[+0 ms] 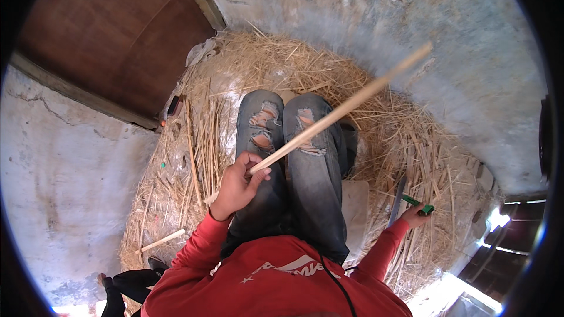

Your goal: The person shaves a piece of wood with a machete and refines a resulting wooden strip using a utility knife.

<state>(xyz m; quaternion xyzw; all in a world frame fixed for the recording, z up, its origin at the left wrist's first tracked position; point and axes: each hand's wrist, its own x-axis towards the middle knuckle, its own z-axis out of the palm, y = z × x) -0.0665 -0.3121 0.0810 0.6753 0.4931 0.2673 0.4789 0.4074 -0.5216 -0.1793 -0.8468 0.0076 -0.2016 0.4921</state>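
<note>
My left hand (pixel 239 183) is closed round a long pale wooden stick (pixel 346 105). The stick slants over my knees, its far end up to the right in front of the wall and its short end poking out behind my fingers at the left. Off to my right, low over the straw, my right hand (pixel 416 216) is closed on a green-handled tool (pixel 424 206). A narrow grey strip like a blade (pixel 398 196) lies beside it; whether it is joined to the green handle I cannot tell.
Loose straw and split sticks (pixel 214 135) cover the floor round my legs (pixel 264 141). A plastered wall (pixel 376 12) rises ahead and a brown door (pixel 117 35) stands at far left. Another short stick (pixel 163 240) lies at lower left, near another person's dark-clothed leg (pixel 130 285).
</note>
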